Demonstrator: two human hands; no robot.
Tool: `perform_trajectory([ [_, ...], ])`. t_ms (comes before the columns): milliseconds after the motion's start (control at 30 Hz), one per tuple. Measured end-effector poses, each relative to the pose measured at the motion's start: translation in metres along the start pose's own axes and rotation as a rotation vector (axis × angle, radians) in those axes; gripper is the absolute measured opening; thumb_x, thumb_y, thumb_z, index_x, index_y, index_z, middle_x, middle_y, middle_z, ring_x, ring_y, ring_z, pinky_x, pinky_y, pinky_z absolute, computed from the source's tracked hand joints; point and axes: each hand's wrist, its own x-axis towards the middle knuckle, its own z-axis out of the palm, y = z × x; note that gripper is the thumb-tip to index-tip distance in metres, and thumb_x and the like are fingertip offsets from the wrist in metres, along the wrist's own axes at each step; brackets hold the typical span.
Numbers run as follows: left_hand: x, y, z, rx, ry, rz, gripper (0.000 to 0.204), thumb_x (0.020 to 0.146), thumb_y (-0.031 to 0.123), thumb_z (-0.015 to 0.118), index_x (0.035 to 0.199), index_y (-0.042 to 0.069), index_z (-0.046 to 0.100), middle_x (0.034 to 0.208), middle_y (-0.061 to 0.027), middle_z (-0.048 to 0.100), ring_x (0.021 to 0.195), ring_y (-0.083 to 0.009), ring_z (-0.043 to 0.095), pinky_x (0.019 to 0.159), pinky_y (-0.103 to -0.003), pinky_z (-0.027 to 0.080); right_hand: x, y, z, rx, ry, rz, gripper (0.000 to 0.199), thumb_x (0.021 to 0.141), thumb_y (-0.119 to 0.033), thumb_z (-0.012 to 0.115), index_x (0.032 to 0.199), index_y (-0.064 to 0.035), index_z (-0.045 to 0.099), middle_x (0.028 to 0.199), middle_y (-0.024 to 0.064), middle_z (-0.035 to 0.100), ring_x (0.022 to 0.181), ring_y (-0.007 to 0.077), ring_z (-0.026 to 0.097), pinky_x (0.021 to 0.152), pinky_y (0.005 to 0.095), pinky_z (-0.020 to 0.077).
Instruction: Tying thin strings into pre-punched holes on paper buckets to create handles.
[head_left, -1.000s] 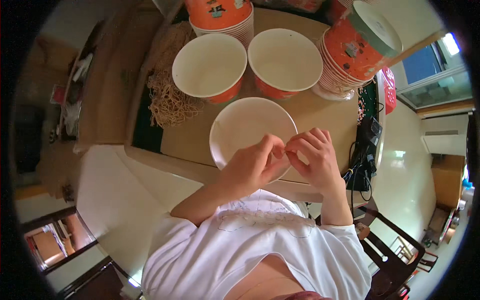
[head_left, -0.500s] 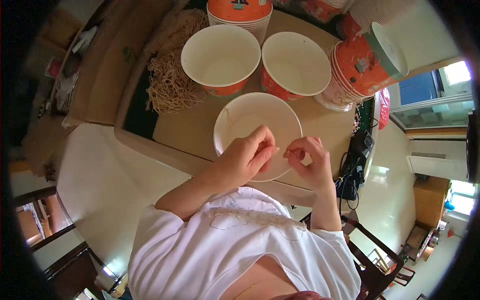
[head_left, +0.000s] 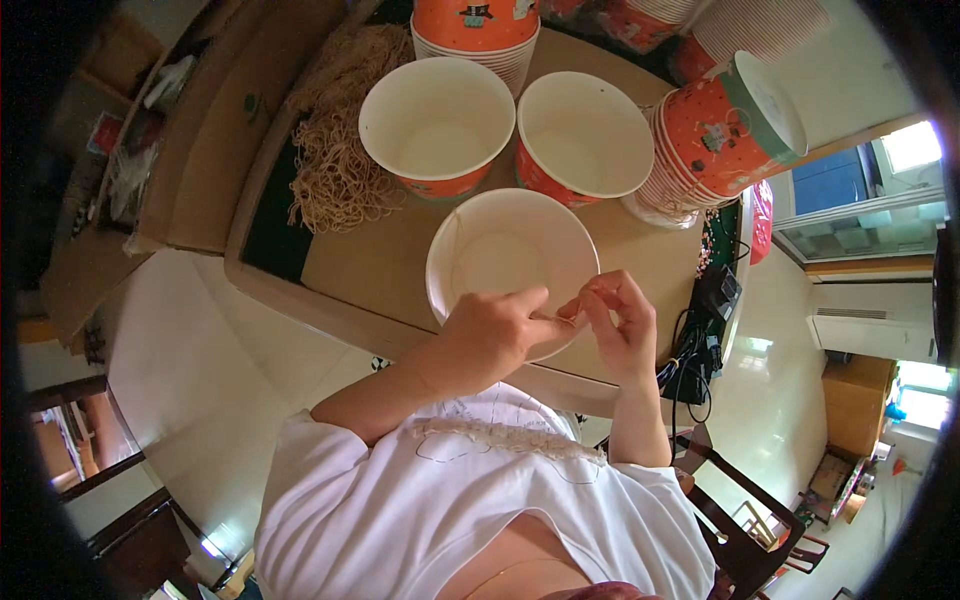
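Note:
A white-lined paper bucket point(head_left: 470, 235) stands in front of me at the table's near edge. A thin tan string point(head_left: 458, 232) hangs inside its far left rim. My left hand point(head_left: 495, 335) reaches over the near part of the bucket, its fingers pointing right. My right hand point(head_left: 620, 325) is at the near right rim with its fingertips pinched. The fingertips of both hands meet there, and whatever thin, small thing is between them is too fine to make out.
Two orange paper buckets, a left one point(head_left: 437, 125) and a right one point(head_left: 585, 135), stand behind. Stacked buckets point(head_left: 475, 50) rise farther back, and another stack point(head_left: 715, 135) leans at the right. Tan strings point(head_left: 345, 170) pile at the left. Black cables point(head_left: 690, 350) lie at the right edge.
My left hand has moved right and turned, so its fingertips now meet those of my right hand. A gap lay between them before. My right hand has barely moved.

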Motion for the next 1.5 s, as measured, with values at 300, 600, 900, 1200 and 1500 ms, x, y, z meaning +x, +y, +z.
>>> perform_trajectory([
  [300,0.006,0.004,0.004,0.154,0.012,0.113,0.022,0.081,0.018,0.063,0.102,0.018,0.066,0.066,-0.0006,0.052,0.060,-0.0169,0.061,0.049,-0.032,0.050,-0.001,0.003,0.000,-0.006,0.009,-0.005,0.002,0.090,0.002,0.055,0.092,0.0014,0.056,0.080,0.0059,0.066,0.073,0.0116,0.064,0.065,0.0236,0.0506],
  [600,0.006,0.000,0.010,-0.608,0.011,-0.171,0.011,0.090,0.015,0.061,0.090,0.004,0.060,0.089,-0.0033,0.053,0.071,-0.0160,0.060,0.062,-0.030,0.049,-0.014,0.014,0.014,-0.039,0.141,-0.106,0.012,0.082,0.006,0.063,0.092,-0.0007,0.063,0.095,0.0054,0.070,0.068,0.0055,0.054,0.060,0.0201,0.0426],
  [900,0.014,-0.010,0.003,-1.390,-0.138,-0.675,0.011,0.093,0.015,0.060,0.093,0.005,0.063,0.076,0.0038,0.059,0.063,-0.0011,0.049,0.053,-0.016,0.035,-0.022,0.011,0.029,-0.380,0.357,-0.487,0.017,0.074,0.005,0.070,0.088,-0.0046,0.068,0.100,0.0101,0.069,0.071,0.0146,0.059,0.074,0.0309,0.0424],
  [1200,0.012,-0.008,0.003,-1.305,-0.090,-0.679,0.010,0.090,0.012,0.064,0.093,0.002,0.066,0.080,0.0008,0.064,0.063,-0.0017,0.052,0.052,-0.016,0.039,-0.025,0.012,0.030,-0.500,0.434,-0.558,0.023,0.070,0.002,0.076,0.090,-0.0065,0.071,0.098,0.0082,0.069,0.075,0.0148,0.060,0.075,0.0330,0.0395],
  [1500,0.008,0.000,-0.006,-0.875,0.001,-0.603,0.008,0.084,0.004,0.065,0.091,0.001,0.068,0.082,-0.0002,0.067,0.067,-0.0032,0.053,0.061,-0.021,0.045,-0.028,0.005,0.029,-0.234,0.311,-0.255,0.029,0.075,0.007,0.069,0.102,-0.0040,0.068,0.103,0.0069,0.065,0.073,0.0112,0.054,0.055,0.0203,0.0406],
])
